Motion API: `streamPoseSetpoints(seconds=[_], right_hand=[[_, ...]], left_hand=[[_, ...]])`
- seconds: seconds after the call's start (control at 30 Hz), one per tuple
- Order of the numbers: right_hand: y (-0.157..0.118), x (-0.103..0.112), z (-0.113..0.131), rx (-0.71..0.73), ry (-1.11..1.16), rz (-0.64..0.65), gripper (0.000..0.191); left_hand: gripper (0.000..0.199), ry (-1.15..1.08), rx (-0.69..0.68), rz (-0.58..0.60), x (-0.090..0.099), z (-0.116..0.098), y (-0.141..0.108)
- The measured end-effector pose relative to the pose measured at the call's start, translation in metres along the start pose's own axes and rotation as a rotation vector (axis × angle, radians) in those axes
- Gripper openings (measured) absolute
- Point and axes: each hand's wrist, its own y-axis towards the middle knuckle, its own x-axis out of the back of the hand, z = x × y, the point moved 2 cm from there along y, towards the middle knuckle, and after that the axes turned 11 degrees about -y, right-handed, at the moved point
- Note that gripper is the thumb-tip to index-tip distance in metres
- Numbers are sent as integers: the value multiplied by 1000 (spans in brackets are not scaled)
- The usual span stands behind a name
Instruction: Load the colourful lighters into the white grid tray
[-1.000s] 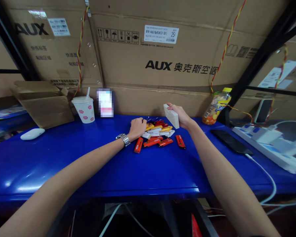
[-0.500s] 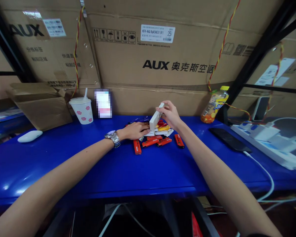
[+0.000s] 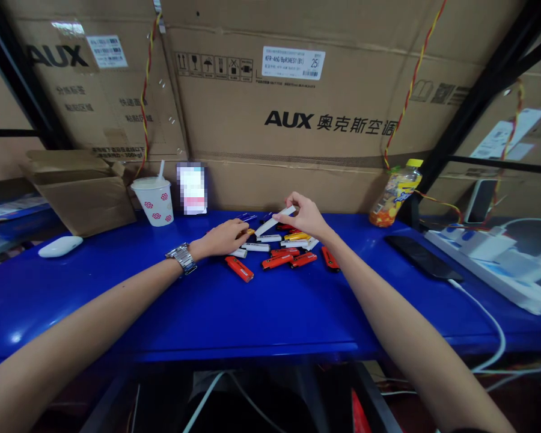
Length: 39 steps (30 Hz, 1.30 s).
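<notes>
Slim lighters lie in a loose pile on the blue table, among them a red lighter, a white lighter and a yellow lighter. My right hand pinches a flat white box, tilted just above the back of the pile. At the pile's left side is my left hand, wearing a metal watch. Its fingers are closed, with a small yellow-orange lighter at the fingertips. Several dark purple-blue lighters lie behind it, partly hidden.
A paper cup with a straw and a lit phone stand at the back left, near a brown paper bag. To the right are a drink bottle, a black phone on a cable and a power strip. Large cartons rise behind.
The white box has tipped from steep to flatter in my right hand. My left hand has shifted left off the pile's middle, uncovering white lighters; the front red lighter has turned.
</notes>
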Motion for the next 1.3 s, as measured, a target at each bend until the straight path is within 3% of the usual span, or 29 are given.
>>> streamPoseSetpoints(seconds=[0.1,0.23,0.43,0.7,0.87,0.97,1.17,1.3], right_hand=[[0,8,-8,8,-105,39,42],[-3,4,-17,24,-163,125,36],[-6,-20,-4,204,-237,266,22],[-11,-22,17,199,-206,384,19],[-10,-28,29,300,-199,430,11],[-7,-22,20,276,-196,364,16],[-4,-13,-26,67,-317,312,24],[-4,-11,-40,24,-343,321,29]], left_hand=[[28,49,52,-38,-2,5,0],[34,61,152,-95,-5,11,-2],[43,39,22,-44,-5,6,-3],[36,-18,-21,-45,3,3,-5],[33,32,-23,-32,4,4,-5],[33,61,1,-32,8,6,-6],[26,95,84,-47,16,13,-5],[20,34,31,30,13,8,-3]])
